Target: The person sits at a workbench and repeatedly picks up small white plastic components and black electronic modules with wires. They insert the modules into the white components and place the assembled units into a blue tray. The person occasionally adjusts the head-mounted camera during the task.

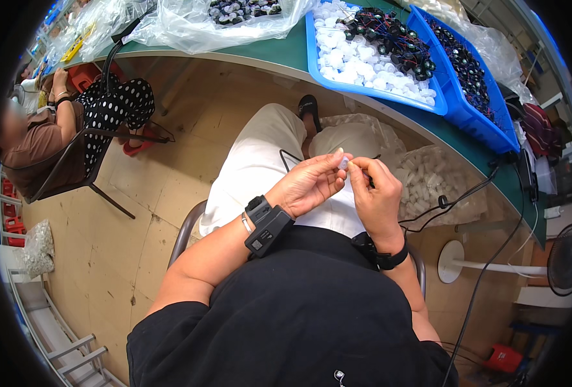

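My left hand (pixel 308 184) and my right hand (pixel 375 190) meet above my lap, fingertips together on a small white cap-like part (pixel 344 163). Both hands pinch it between thumb and fingers. A thin black wire (pixel 287 157) loops over my white trousers just left of the hands. Each wrist carries a black band with a device. Ahead on the green table stands a blue tray (pixel 313 51) holding several white caps and black wired parts.
A second blue tray (pixel 486 126) of black parts sits right of the first. Clear plastic bags (pixel 202 29) lie on the table at the back. A bag of white pieces (pixel 428 177) rests beside my right knee. Another person (pixel 41 138) sits at left on a chair. A fan (pixel 566 258) stands at right.
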`<state>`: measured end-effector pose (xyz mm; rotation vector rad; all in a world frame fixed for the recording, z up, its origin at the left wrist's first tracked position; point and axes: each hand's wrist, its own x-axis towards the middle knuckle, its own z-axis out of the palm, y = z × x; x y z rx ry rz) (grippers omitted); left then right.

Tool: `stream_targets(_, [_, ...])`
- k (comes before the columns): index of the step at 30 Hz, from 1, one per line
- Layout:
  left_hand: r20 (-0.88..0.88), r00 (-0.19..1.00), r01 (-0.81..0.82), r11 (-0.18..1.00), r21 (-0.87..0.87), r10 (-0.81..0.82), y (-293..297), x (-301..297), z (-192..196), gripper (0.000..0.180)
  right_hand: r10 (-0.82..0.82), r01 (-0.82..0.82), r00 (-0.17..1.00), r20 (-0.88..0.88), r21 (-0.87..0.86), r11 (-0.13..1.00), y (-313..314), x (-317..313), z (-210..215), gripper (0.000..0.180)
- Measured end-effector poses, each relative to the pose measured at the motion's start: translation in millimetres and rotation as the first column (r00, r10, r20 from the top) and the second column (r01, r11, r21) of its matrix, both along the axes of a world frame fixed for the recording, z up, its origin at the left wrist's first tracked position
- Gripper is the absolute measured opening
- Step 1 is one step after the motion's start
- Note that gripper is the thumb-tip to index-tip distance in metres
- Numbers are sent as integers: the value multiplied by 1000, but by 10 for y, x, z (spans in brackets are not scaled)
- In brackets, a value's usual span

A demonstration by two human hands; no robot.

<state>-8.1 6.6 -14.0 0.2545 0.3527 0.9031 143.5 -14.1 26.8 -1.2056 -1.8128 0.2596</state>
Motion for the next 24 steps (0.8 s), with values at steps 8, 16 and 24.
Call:
stream_targets(8, [-30,1000,-3,999,44,4,-4,3,-31,25,-21,21,997,73,10,1000,-8,5,8,5])
stream_targets(16, [6,999,-42,998,-44,42,4,-2,31,30,-32,8,993,-118,-206,979,-14,6,11,5])
stream_targets(24, [100,995,12,994,-109,-1,16,-8,-14,31,11,-64,968,-250,-205,977,21,26,-58,6])
